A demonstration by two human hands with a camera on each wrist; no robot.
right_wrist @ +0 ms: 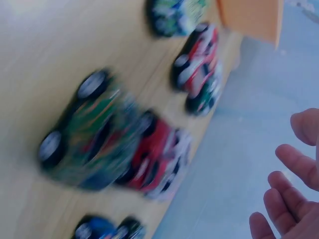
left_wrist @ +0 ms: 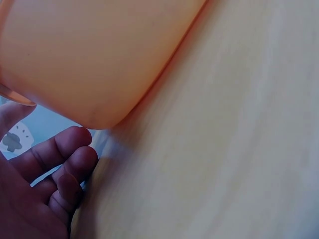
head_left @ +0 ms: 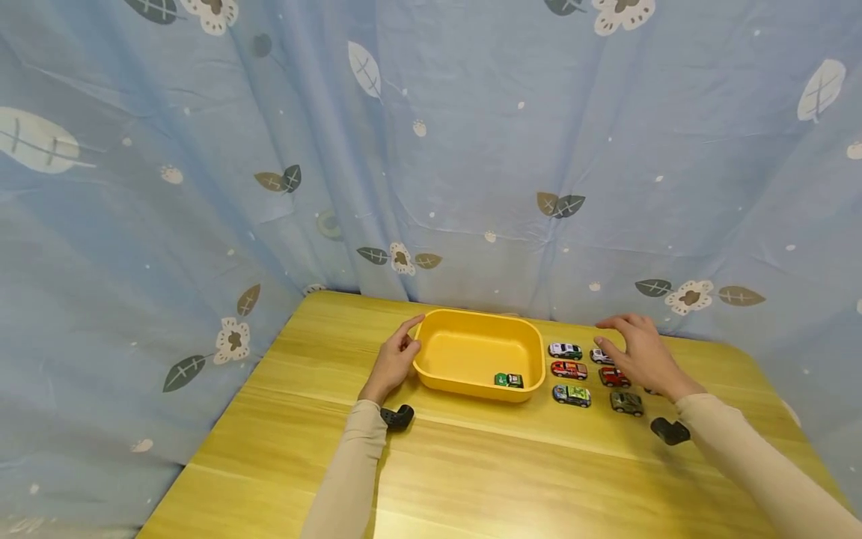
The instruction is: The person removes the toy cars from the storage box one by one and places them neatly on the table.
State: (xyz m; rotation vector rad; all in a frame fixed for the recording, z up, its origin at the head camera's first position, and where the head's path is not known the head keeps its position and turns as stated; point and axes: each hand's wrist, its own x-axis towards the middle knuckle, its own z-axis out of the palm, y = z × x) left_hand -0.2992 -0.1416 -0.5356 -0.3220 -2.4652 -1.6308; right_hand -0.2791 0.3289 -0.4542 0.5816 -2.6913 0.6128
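Observation:
At the left end of a yellow plastic bin [head_left: 471,391], my left hand [head_left: 392,361] holds the rim between thumb and index finger. The left wrist view shows its other fingers [left_wrist: 77,159] loosely bent beside the bin's wall [left_wrist: 99,64]. A green-and-white toy car [head_left: 508,380] lies inside the bin, near its front right. My right hand [head_left: 643,355] hovers over the right-hand toy cars, fingers spread and holding nothing. Below it are a white car [head_left: 600,356], a red car [head_left: 614,376] and a camouflage car [head_left: 626,403]. The hand partly covers the white one.
Between the bin and the right hand stand a white-and-green car [head_left: 565,350], a red-and-white car [head_left: 569,370] and a blue-green car [head_left: 572,395]. Blue cars [right_wrist: 89,228] show at the right wrist view's bottom. A blue curtain [head_left: 471,187] hangs behind the wooden table [head_left: 485,479].

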